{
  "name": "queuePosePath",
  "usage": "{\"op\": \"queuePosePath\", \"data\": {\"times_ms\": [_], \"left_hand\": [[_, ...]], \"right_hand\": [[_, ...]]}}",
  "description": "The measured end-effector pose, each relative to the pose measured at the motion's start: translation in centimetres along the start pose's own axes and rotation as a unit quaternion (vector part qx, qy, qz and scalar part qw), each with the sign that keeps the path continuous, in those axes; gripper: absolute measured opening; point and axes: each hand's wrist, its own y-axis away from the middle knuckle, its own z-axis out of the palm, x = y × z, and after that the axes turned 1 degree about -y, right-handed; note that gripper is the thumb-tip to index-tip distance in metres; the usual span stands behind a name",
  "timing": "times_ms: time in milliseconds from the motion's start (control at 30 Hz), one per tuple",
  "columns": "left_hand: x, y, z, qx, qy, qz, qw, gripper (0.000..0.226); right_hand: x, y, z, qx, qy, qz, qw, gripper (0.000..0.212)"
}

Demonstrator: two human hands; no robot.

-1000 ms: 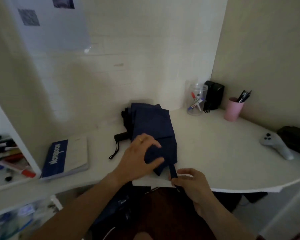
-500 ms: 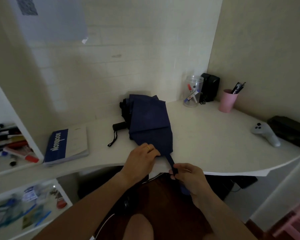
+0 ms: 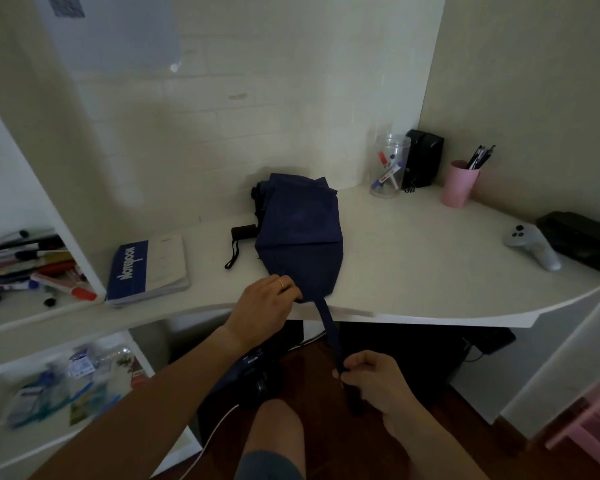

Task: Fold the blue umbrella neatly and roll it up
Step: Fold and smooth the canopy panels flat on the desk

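The dark blue umbrella (image 3: 300, 233) lies folded flat on the white desk (image 3: 413, 271), its canopy tapering toward the front edge. Its black handle (image 3: 244, 232) with a wrist loop sticks out to the left. My left hand (image 3: 264, 308) pinches the canopy's narrow near end at the desk edge. A long blue closing strap (image 3: 330, 327) runs from there down past the edge. My right hand (image 3: 374, 384) grips the strap's free end below the desk, holding it taut.
A blue notebook (image 3: 148, 270) lies left of the umbrella. At the back right stand a clear jar of markers (image 3: 388, 169), a black speaker (image 3: 423, 162) and a pink pen cup (image 3: 459, 183). A grey controller (image 3: 530, 245) and black case (image 3: 582, 240) sit far right. Shelves of pens stand left.
My right hand has drawn the strap down and away from the desk edge, stretching it out. My left hand slid from the canopy's top to its near tip.
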Motion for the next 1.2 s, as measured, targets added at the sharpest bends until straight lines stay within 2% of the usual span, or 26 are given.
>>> {"op": "queuePosePath", "data": {"times_ms": [167,233,267,300,367,433,500,567,633,733,767,833,967,1100,1167,1200], "left_hand": [[-0.1,0.7,-0.2,-0.013,0.012,-0.017,1.000,0.017],[-0.2,0.8,-0.4,-0.020,0.018,-0.021,0.999,0.018],[-0.3,0.9,-0.5,-0.023,0.025,-0.023,0.999,0.019],[-0.5,0.9,-0.6,-0.023,0.034,-0.022,0.999,0.020],[-0.8,0.8,-0.9,-0.023,0.050,-0.018,0.998,0.020],[-1.3,0.9,-1.1,-0.021,0.065,-0.016,0.998,0.018],[-1.7,0.9,-1.5,-0.023,0.092,-0.012,0.995,0.017],[-2.1,1.0,-1.7,-0.033,0.116,-0.004,0.993,0.016],[-2.6,0.9,-1.8,-0.049,0.132,-0.002,0.990,0.017],[-4.7,-0.7,-1.2,-0.063,0.225,-0.069,0.970,0.026],[-4.9,-1.4,-0.9,-0.052,0.230,-0.080,0.969,0.031],[-4.9,-2.3,-0.1,-0.070,0.150,-0.058,0.985,0.044],[-6.6,-1.7,2.3,-0.246,0.051,-0.032,0.968,0.066],[-7.6,-0.6,0.9,-0.283,0.036,-0.044,0.957,0.073],[-7.9,-0.2,0.1,-0.290,0.039,-0.051,0.955,0.075],[-8.0,-0.2,0.0,-0.296,0.047,-0.056,0.952,0.075]], "right_hand": [[1.9,0.2,0.7,-0.007,0.061,0.031,0.998,0.023],[2.0,0.1,0.8,-0.008,0.169,0.005,0.986,0.025],[1.3,-0.1,0.8,0.022,0.228,-0.040,0.973,0.025],[-0.1,-0.4,0.7,0.062,0.266,-0.103,0.956,0.025],[-4.0,-1.2,0.8,0.116,0.273,-0.260,0.919,0.019],[-8.1,-3.0,1.0,0.119,0.277,-0.392,0.869,0.017],[-11.1,-5.8,1.3,0.090,0.347,-0.470,0.806,0.022],[-12.4,-9.0,1.9,0.017,0.449,-0.462,0.765,0.032],[-11.9,-11.6,2.4,-0.068,0.549,-0.409,0.726,0.046],[-10.6,-14.3,3.3,-0.104,0.636,-0.395,0.655,0.064],[-10.2,-14.4,3.1,-0.095,0.640,-0.403,0.647,0.070],[-9.9,-14.0,2.6,-0.090,0.637,-0.400,0.653,0.077],[-10.2,-14.7,2.5,-0.117,0.662,-0.348,0.654,0.075],[-11.2,-14.1,0.8,-0.113,0.682,-0.322,0.647,0.079],[-11.8,-13.6,0.6,-0.121,0.661,-0.307,0.674,0.079],[-12.4,-13.4,0.7,-0.112,0.624,-0.299,0.713,0.077]]}}
